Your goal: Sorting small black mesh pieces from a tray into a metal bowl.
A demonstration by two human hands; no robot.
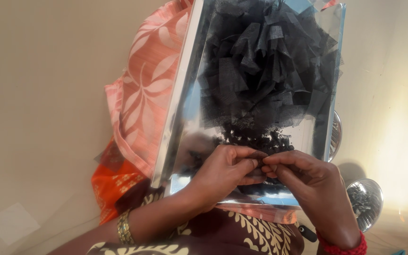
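Left hand (225, 172): pinches a small black piece (260, 163), steadying it.
Right hand (308, 182): fingertips grip the same piece.
Steel tray (175, 118): beneath both hands, holding black net scraps (265, 61) close.

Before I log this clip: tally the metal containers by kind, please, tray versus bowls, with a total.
Rectangular steel tray holding the heap of black net pieces, under the left hand and right hand: 1
Round shiny steel bowls, one right of the tray, one mostly hidden behind its edge: 2
Total: 3
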